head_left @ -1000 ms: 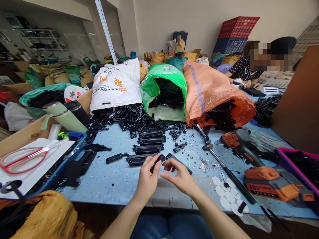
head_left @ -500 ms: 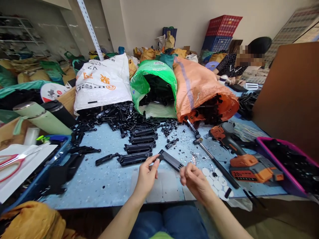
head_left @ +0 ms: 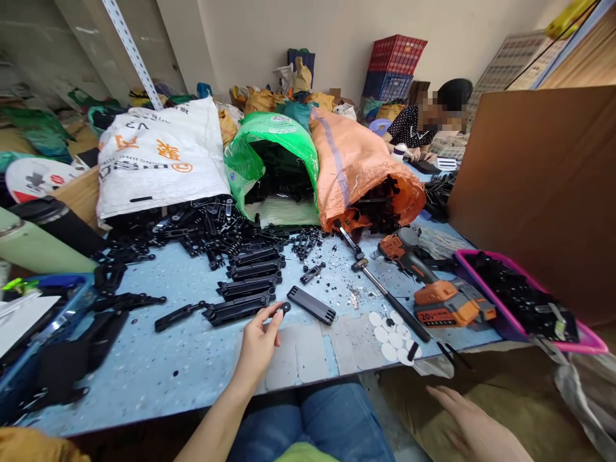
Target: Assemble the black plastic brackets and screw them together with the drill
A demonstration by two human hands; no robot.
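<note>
- Blue speckled table (head_left: 144, 359), with filled sacks (head_left: 163, 154) along its back.
- Long black jointed arms (head_left: 240, 310) lie in a row.
- Left hand (head_left: 257, 343): fingers pinched on a round-ended black part (head_left: 285, 308), near a slotted black bar (head_left: 312, 305).
- Hammer (head_left: 394, 301) and cordless drill (head_left: 433, 296) lie between that bar and the pink bin.
- Right hand (head_left: 476, 420) has swung away past the table's edge, fingers apart, seemingly empty; the left alone now holds the part.
- Pink bin (head_left: 590, 339).

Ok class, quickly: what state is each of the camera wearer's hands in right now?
Left hand: closed, pinching a small black part.
Right hand: open, fingers extended, nothing visible in it.
</note>
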